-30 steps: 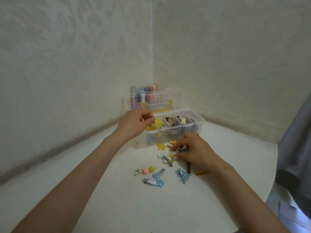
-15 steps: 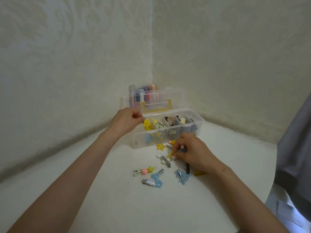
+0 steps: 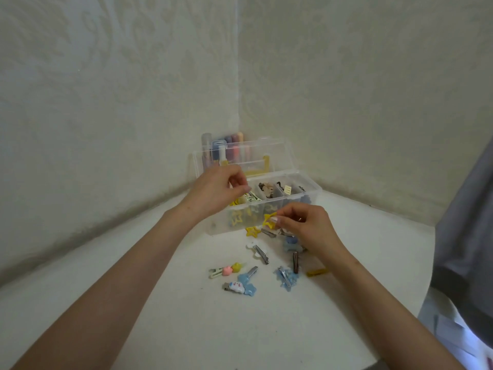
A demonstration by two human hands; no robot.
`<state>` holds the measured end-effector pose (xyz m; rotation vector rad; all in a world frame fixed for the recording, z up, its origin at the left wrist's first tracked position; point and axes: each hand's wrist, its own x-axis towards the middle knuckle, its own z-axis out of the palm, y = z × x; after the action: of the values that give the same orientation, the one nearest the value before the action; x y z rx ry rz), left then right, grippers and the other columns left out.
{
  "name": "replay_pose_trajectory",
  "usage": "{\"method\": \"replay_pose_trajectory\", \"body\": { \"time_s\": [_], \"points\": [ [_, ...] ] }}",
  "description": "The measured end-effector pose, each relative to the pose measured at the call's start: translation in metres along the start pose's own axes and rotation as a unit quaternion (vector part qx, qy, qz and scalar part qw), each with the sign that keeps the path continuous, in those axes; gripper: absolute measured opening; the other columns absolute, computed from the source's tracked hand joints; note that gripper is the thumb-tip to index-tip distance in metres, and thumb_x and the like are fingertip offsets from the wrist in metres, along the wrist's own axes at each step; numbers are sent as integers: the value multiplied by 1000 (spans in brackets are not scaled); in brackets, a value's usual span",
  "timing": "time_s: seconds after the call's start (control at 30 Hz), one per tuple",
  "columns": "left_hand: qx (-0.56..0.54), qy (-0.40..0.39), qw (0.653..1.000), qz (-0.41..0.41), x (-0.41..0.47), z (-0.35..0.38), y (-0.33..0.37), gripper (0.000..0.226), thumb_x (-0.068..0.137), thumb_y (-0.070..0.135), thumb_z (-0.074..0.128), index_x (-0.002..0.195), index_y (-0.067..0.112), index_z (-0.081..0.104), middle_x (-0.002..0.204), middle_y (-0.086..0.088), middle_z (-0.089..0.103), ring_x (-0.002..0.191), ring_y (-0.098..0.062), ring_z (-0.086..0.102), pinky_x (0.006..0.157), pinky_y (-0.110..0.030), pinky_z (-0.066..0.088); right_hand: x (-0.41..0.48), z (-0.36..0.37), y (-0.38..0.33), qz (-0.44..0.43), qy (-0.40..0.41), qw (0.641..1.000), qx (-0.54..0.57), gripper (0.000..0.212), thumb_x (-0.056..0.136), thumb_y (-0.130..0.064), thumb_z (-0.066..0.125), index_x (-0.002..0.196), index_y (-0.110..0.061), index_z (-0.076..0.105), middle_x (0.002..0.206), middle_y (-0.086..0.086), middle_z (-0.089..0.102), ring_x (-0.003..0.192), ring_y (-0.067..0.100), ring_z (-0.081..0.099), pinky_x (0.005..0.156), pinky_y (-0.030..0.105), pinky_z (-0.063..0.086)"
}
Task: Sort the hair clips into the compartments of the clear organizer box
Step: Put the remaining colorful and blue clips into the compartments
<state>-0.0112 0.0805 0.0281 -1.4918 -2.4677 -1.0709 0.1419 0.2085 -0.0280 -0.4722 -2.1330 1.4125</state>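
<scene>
The clear organizer box point(image 3: 310, 194) stands open in the corner of the white table, with clips in several compartments. My right hand point(image 3: 306, 227) is raised just in front of the box and pinches a yellow star clip point(image 3: 269, 219). My left hand point(image 3: 216, 192) hovers over the box's left end with fingers curled; I cannot tell whether it holds anything. Loose on the table lie another yellow star clip point(image 3: 253, 232), a white clip point(image 3: 258, 251), a pink-and-yellow clip point(image 3: 226, 270), blue clips point(image 3: 245, 285) point(image 3: 286, 279), a brown clip point(image 3: 295, 262) and a yellow bar clip point(image 3: 316, 272).
Coloured tubes and bottles point(image 3: 224, 146) stand behind the box's raised lid point(image 3: 240, 156) against the wall corner. Grey fabric point(image 3: 464, 249) hangs at the right edge. The table's front edge point(image 3: 400, 351) runs close on the right.
My right hand has lifted off the pile of clips with a yellow star clip pinched in its fingers. My left hand stays over the box's left end, shifted slightly right.
</scene>
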Motion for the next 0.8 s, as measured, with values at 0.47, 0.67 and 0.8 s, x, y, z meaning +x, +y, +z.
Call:
{"method": "replay_pose_trajectory", "body": {
  "time_s": [0.47, 0.67, 0.8],
  "points": [
    [-26, -86, 995, 50, -5, 13, 11, 6, 81, 18, 67, 80, 13, 64, 69, 10, 59, 64, -3, 50, 66, -23, 40, 2, 4, 7, -46, 0, 999, -13, 11, 83, -14, 68, 90, -21, 72, 82, -7, 71, 78, 10, 62, 68, 21, 46],
    [-48, 16, 999, -3, 1, -8, -4, 8, 86, 17, 61, 78, 16, 63, 52, 8, 60, 47, 1, 50, 54, -11, 37, 11, 13, 35, -252, -51, 899, -355, 24, 84, -23, 56, 102, -28, 71, 97, -6, 67, 78, 15, 42, 71, 31, 37],
    [-85, 41, 995, -28, 1, -12, -9, 9, 86, 13, 60, 78, 16, 63, 56, 11, 67, 56, -13, 56, 62, -24, 48, 9, 15, 37, -254, -68, 877, -402, 32, 88, -34, 47, 112, -33, 67, 100, -6, 63, 84, 11, 33, 73, 28, 26]
  ]
}}
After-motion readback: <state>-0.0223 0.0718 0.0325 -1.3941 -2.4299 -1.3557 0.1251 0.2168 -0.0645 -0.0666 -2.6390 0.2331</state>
